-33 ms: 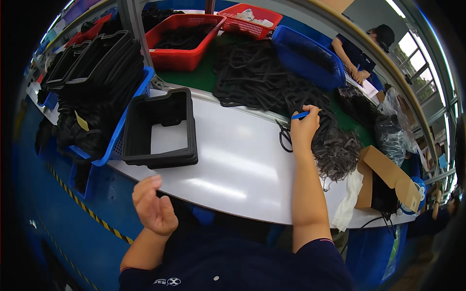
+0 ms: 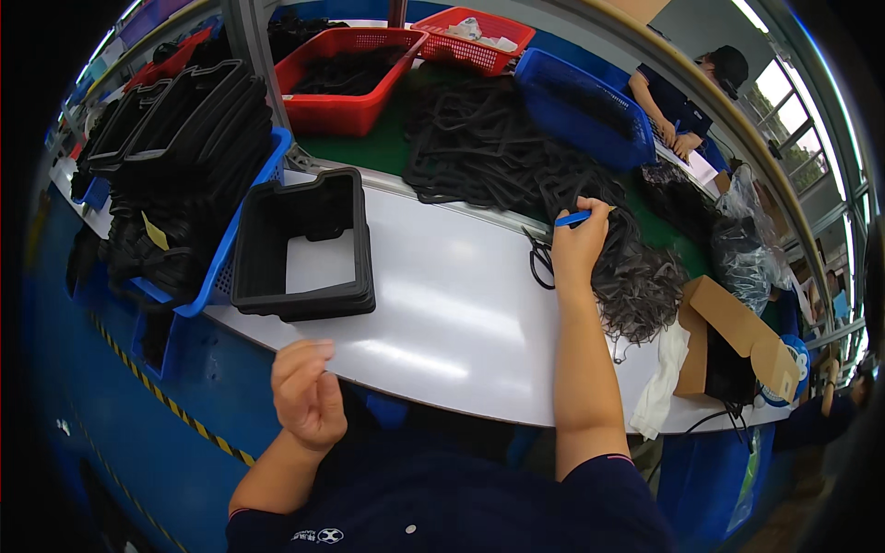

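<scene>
Tool (image 2: 572, 218), blue, pinched in R hand (image 2: 579, 243) fingers, right of scissors (image 2: 536, 244), near side of blk frame pile (image 2: 479, 138). L hand (image 2: 311, 401) near left, fingers loose, half-curled; blk frame stack (image 2: 318, 305) beyond.

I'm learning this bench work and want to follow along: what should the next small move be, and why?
Probably bring the left hand across the white tabletop to the heap of black pieces: no object shows in that hand, while the right hand, at the heap's near edge, is occupied with a slim blue object.
</scene>
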Available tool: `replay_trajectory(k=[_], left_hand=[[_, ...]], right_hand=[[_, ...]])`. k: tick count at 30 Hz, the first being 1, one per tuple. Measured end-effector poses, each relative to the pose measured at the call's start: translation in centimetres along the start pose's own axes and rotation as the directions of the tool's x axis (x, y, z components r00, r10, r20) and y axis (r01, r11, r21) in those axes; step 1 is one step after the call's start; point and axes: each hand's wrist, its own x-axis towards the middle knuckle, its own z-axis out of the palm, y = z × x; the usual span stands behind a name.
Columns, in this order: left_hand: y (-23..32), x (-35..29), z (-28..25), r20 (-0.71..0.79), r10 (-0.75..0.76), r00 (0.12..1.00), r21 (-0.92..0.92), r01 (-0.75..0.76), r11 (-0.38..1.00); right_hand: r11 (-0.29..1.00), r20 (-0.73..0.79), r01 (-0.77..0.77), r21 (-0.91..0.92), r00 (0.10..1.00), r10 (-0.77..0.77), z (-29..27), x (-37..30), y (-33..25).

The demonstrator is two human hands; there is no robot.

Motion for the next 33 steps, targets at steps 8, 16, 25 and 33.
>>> replay_trajectory(k=[8, 16, 25, 33], left_hand=[[0.2, 0.0, 7.8, 0.571, -0.724, 0.387, -0.603, 0.796, -0.049], [-1.8, 0.5, 7.9, 0.642, -0.751, 0.157, -0.464, 0.858, -0.218], [0.2, 0.7, 8.7, 0.687, -0.621, 0.377, -0.512, 0.858, -0.045], [3.3, 8.5, -1.7, 0.177, -0.549, 0.817, -0.317, 0.575, 0.754]], right_hand=[[0.871, 0.46, -0.016, 0.49, 0.854, -0.243, -3.2, -8.8, -13.0], [0.956, 0.506, 0.288, 0.047, 0.818, -0.272, -1.2, -8.4, -8.1], [0.865, 0.682, -0.418, 0.278, 0.72, 0.129, -3.9, -6.0, -7.0], [0.461, 0.57, -0.464, 0.756, 0.813, -0.116, -7.2, -4.1, -19.7]])
